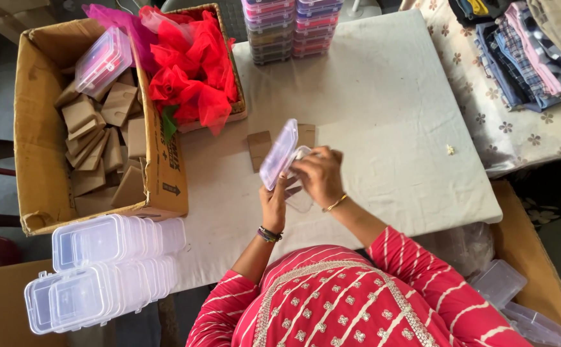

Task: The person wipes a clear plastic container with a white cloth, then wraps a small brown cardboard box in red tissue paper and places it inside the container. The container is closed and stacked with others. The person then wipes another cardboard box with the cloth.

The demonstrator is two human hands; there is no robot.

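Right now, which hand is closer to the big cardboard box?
Left. The left hand holds the open clear plastic case on the side toward the cardboard box; the right hand is on the case's far side.

Both arms are bent in front of the chest, hands meeting in the middle. Left hand (pixel 274 204) sits palm-up with the fingers curled in a grip, right hand (pixel 319 175) arched over it, knuckles up, fingers pinched closed.

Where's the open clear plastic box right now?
The open clear box is mid-frame over the white table, held between the left hand and right hand.
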